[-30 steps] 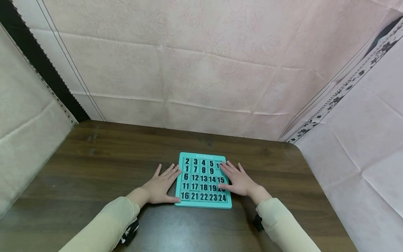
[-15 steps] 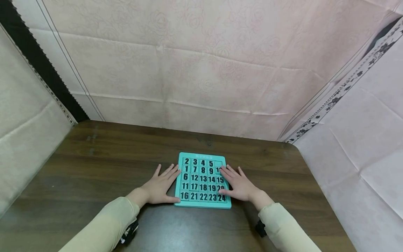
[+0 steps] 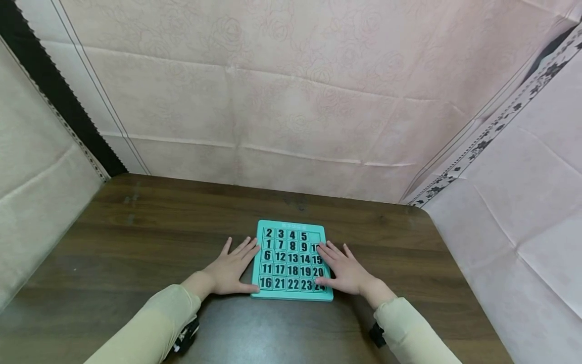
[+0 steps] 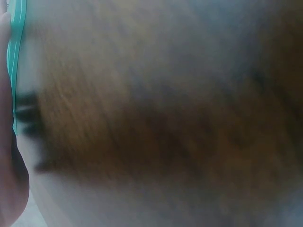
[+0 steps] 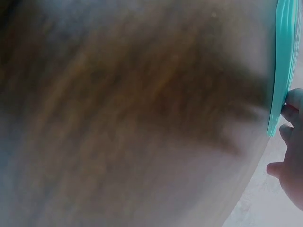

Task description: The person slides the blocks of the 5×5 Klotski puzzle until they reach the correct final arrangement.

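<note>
A teal sliding number puzzle (image 3: 292, 293) lies flat on the table in the head view, its tiles showing black numbers. Its top-right cell (image 3: 314, 237), beside the 5, shows no tile. My left hand (image 3: 231, 270) steadies the board's left edge, fingers spread and straight, thumb at the lower-left corner. My right hand (image 3: 345, 270) lies over the right edge with extended fingers. Its fingertips touch the right column around the 10 and 15, and its thumb partly covers the 24. In the right wrist view, fingers (image 5: 291, 113) meet the board's teal side (image 5: 284, 56).
The brown wooden table (image 3: 136, 242) stretches around the board on every side. Pale patterned cloth (image 3: 282, 101) hangs behind it, with more white cloth (image 3: 514, 212) at the right. A dark band (image 3: 68, 96) runs down the left corner. Both wrist views are mostly blurred tabletop.
The 10 tile has slid down from the top-right cell to the second row. My right hand has shifted slightly toward me along the right column. My left hand has stayed put.
</note>
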Demonstrator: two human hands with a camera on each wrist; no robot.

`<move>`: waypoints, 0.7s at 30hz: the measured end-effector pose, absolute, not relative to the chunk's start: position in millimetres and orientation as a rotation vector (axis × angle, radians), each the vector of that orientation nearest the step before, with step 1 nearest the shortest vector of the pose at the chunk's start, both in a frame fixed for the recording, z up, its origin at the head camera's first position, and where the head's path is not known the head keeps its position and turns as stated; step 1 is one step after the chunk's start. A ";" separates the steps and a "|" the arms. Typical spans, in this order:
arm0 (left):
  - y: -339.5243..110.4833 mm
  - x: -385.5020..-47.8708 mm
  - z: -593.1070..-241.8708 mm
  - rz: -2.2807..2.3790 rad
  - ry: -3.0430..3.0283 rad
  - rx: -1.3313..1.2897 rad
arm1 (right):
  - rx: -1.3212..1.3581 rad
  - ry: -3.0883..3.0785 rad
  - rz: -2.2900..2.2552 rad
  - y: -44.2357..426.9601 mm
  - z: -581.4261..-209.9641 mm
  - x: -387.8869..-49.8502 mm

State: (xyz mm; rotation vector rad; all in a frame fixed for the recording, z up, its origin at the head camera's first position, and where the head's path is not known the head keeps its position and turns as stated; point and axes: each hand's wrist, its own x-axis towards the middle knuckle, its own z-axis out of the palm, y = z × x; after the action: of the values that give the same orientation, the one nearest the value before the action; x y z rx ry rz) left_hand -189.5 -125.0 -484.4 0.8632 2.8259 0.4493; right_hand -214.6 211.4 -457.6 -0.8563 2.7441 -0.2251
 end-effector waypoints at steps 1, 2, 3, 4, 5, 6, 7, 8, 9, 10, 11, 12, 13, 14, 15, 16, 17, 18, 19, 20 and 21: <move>-125.2 -189.6 -484.2 0.449 2.824 0.858 | -0.856 2.743 -0.229 211.3 -457.5 -214.4; -125.2 -189.5 -483.8 0.442 2.824 0.853 | -0.856 2.743 -0.226 211.3 -457.5 -214.4; -125.3 -189.6 -483.6 0.450 2.825 0.859 | -0.857 2.743 -0.227 211.2 -457.3 -214.5; -125.3 -189.5 -483.2 0.452 2.827 0.861 | -0.857 2.745 -0.228 211.1 -457.0 -214.7; -125.4 -189.4 -482.9 0.454 2.828 0.863 | -0.857 2.751 -0.228 210.9 -456.7 -215.1; -125.4 -189.2 -482.4 0.456 2.829 0.867 | -0.856 2.757 -0.233 210.4 -456.2 -215.5; -125.4 -188.9 -481.8 0.462 2.829 0.872 | -0.857 2.765 -0.240 209.6 -455.4 -216.2; -125.5 -188.8 -481.2 0.461 2.830 0.874 | -0.860 2.774 -0.251 208.7 -454.8 -217.1; -125.6 -188.7 -480.8 0.463 2.831 0.878 | -0.858 2.785 -0.258 207.3 -453.8 -218.0; -125.6 -188.5 -480.4 0.462 2.831 0.879 | -0.854 2.796 -0.259 205.5 -452.9 -219.0; -125.7 -188.4 -480.0 0.470 2.831 0.885 | -0.854 2.805 -0.264 203.2 -452.1 -220.4; -125.7 -188.3 -479.8 0.475 2.832 0.888 | -0.853 2.810 -0.264 200.5 -451.2 -221.9; -125.8 -188.3 -479.6 0.471 2.833 0.885 | -0.852 2.814 -0.262 197.6 -450.6 -223.5; -125.8 -188.3 -479.7 0.469 2.834 0.883 | -0.848 2.815 -0.253 194.5 -450.1 -225.0; -125.7 -188.3 -479.9 0.467 2.834 0.880 | -0.846 2.816 -0.241 191.2 -449.8 -226.5; -125.6 -188.2 -480.1 0.469 2.834 0.879 | -0.846 2.815 -0.233 187.9 -449.8 -228.1; -125.4 -188.1 -480.1 0.471 2.833 0.878 | -0.845 2.811 -0.221 184.8 -449.9 -229.4; -125.3 -188.2 -480.7 0.465 2.832 0.873 | -0.838 2.804 -0.206 181.6 -449.8 -230.5; -125.0 -188.3 -481.3 0.458 2.831 0.869 | -0.832 2.799 -0.197 178.8 -450.0 -231.4; -124.8 -188.4 -481.8 0.463 2.830 0.870 | -0.828 2.795 -0.187 176.1 -450.3 -232.2; -124.4 -188.4 -482.0 0.463 2.828 0.870 | -0.826 2.791 -0.181 173.5 -450.3 -232.7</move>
State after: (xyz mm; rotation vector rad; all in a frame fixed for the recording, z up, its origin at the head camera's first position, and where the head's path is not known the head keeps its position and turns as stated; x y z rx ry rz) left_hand -188.4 -124.4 -482.0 0.8695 2.8281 0.4634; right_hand -232.7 173.5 -450.3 -0.8256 2.7909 -0.1814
